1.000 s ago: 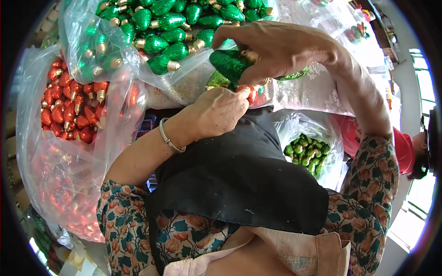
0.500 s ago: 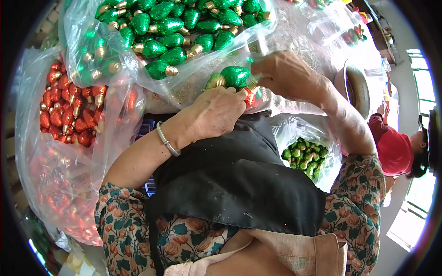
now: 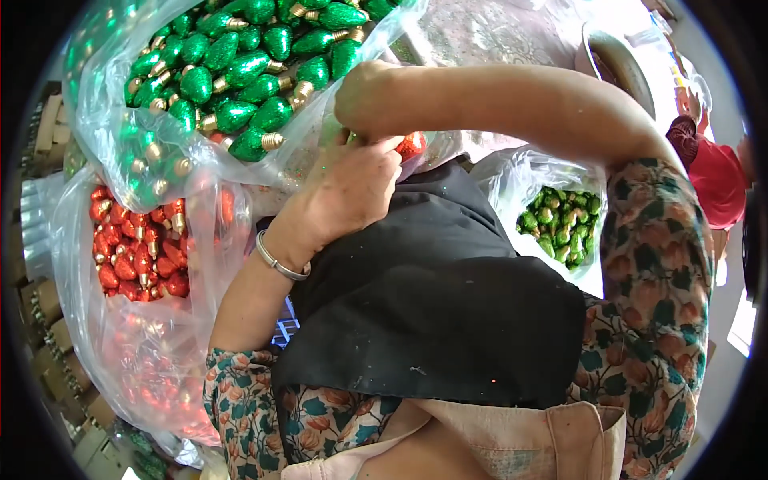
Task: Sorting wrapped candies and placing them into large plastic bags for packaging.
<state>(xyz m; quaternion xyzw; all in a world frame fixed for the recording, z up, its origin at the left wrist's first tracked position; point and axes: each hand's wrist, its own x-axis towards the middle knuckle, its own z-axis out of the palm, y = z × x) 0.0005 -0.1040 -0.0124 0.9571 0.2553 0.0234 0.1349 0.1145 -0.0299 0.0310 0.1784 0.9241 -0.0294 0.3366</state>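
While my hands met just above the black cloth (image 3: 432, 304) on my lap, my left hand (image 3: 348, 192) was curled, its fingertips pressed against a red glittered bulb ornament (image 3: 413, 145) that showed only partly between the two hands. My right hand (image 3: 364, 96) sat bent at the wrist just above the left one, touching it, with its fingers folded under and out of sight, so I could not tell how tightly it was closed or whether it shared the grip on the red bulb. A silver bangle (image 3: 278, 260) circled my left wrist.

Just beyond my hands, up and to the left, lay a clear plastic bag (image 3: 104, 120) full of green glittered bulb ornaments (image 3: 240, 80) with gold caps. Further left of my left forearm, a second clear bag (image 3: 144, 360) held red bulb ornaments (image 3: 136, 248) of the same shape. Under my right forearm, to the right of the cloth, a smaller bag (image 3: 512, 176) contained little green pieces (image 3: 560, 224). Beyond my right elbow a person in a red top (image 3: 716, 188) was near the edge.
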